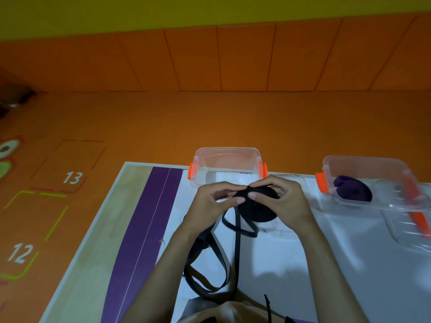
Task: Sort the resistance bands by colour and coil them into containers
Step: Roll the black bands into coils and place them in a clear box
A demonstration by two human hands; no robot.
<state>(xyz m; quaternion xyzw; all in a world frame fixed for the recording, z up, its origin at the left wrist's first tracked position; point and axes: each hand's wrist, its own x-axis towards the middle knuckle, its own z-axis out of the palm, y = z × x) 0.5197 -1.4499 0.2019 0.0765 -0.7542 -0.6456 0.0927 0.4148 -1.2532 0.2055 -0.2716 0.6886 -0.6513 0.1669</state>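
Observation:
A black resistance band (255, 207) is partly wound into a flat coil in the middle of the table. My left hand (211, 203) and my right hand (283, 200) both pinch the coil's top edge above the table. Its loose tail (211, 266) hangs down in loops toward my lap. Just behind my hands stands a clear container (227, 164) with orange side clips and nothing inside. A second clear container (373, 183) at the right holds a coiled purple band (352, 188).
The table (349, 264) is white with a purple stripe (144, 229) and a pale wooden edge at the left. A clear lid (410, 227) with an orange strip lies by the right container. The orange floor mat (70, 178) beyond shows numbers 12 and 13.

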